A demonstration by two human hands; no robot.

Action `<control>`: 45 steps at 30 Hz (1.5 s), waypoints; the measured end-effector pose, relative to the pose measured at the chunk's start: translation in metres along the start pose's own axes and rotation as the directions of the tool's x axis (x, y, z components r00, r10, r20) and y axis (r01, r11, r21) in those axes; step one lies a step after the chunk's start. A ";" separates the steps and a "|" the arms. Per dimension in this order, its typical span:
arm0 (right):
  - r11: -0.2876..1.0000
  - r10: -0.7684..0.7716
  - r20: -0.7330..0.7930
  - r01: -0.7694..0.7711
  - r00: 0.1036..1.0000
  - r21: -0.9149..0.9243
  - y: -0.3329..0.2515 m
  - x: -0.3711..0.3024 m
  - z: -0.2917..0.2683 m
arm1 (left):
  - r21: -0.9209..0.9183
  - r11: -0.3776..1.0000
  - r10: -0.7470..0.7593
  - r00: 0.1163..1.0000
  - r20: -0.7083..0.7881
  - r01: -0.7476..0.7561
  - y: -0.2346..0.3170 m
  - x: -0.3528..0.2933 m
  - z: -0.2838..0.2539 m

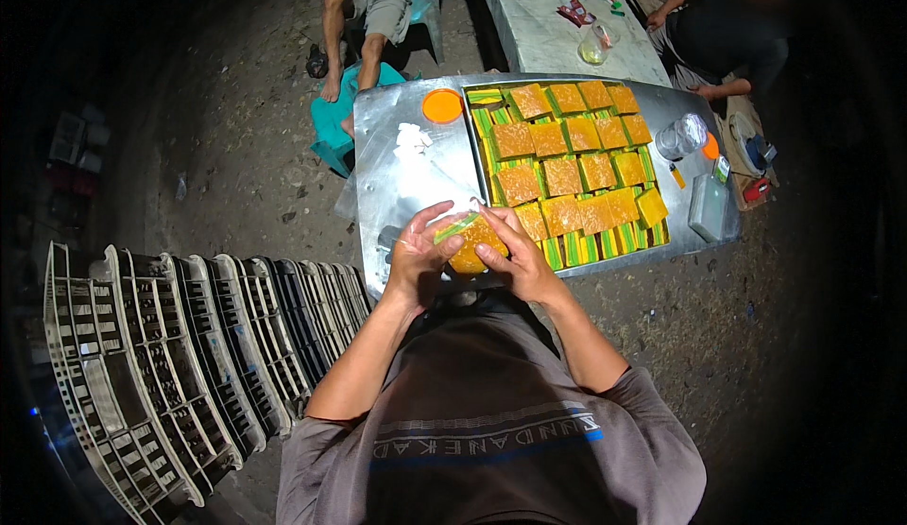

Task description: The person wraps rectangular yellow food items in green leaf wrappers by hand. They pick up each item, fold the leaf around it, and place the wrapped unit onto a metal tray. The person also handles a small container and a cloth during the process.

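Observation:
Both my hands hold one orange square cake slice (470,244) with green and yellow layers on its side, just above the near edge of a metal table (406,185). My left hand (416,253) grips its left side, fingers curled over the top. My right hand (515,253) pinches its right side and what looks like thin clear wrap at the top. Beyond my hands, a large metal tray (479,156) holds several more orange-topped layered slices (567,161).
An orange lid (442,105) and small white pieces (412,137) lie on the table's left part. A clear jar (682,136) and grey box (709,206) sit at right. Stacked plastic crates (179,355) stand at my left. Two seated people (373,0) (723,29) flank a long table (553,24).

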State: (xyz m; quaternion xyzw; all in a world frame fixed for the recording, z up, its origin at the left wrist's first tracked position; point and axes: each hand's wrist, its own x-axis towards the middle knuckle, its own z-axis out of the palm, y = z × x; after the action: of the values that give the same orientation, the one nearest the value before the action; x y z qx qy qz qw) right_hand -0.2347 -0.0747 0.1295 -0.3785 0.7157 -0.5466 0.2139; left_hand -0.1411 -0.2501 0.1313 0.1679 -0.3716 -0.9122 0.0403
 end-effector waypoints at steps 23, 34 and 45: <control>1.000 -0.019 -0.204 0.020 0.979 0.003 -0.031 0.009 0.010 | 0.095 0.995 -0.022 0.994 -0.104 0.032 -0.008 -0.015 0.014; 0.988 -0.153 -0.207 0.149 0.966 -0.035 -0.039 0.010 0.033 | 0.184 0.982 0.049 0.997 -0.063 -0.036 0.011 -0.036 -0.002; 0.949 -0.302 -0.336 0.249 0.892 -0.192 -0.048 -0.016 0.076 | 0.105 0.976 0.187 0.982 0.031 -0.189 0.000 -0.055 -0.025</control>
State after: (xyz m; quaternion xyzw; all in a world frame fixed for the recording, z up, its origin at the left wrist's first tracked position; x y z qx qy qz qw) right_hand -0.1560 -0.1150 0.1493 -0.3837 0.7193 -0.5783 -0.0289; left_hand -0.0810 -0.2560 0.1296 0.1245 -0.4348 -0.8846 0.1135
